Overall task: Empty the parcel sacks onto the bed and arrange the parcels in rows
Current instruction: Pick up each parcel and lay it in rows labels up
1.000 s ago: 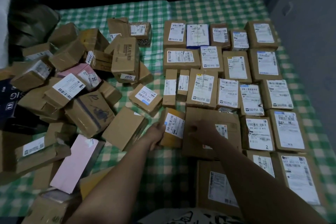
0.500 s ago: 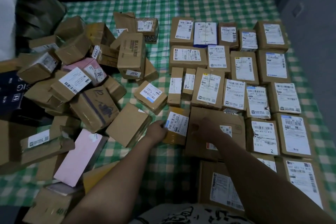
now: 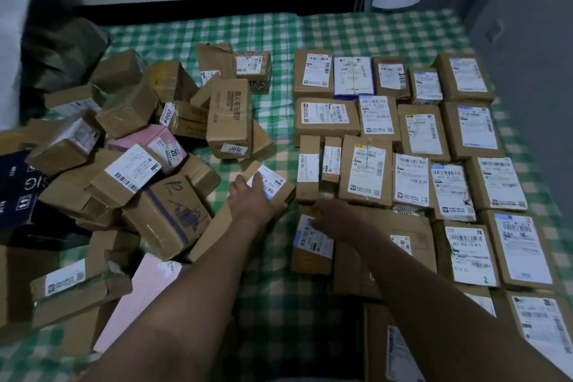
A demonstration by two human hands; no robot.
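Head camera looks down on the bed (image 3: pixel 279 288) with its green checked cloth. My left grip (image 3: pixel 251 198) closes around a small labelled box (image 3: pixel 276 184) at the edge of the loose pile (image 3: pixel 130 164). My right grip (image 3: pixel 336 219) lies on the top end of a narrow parcel (image 3: pixel 311 248) beside the tidy rows (image 3: pixel 418 139); whether its fingers curl, I cannot tell.

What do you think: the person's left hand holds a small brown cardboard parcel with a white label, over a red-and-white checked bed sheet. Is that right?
Not quite. The head view shows the checked bed sheet is green and white, not red. The left hand does hold the small brown cardboard parcel with a white label.
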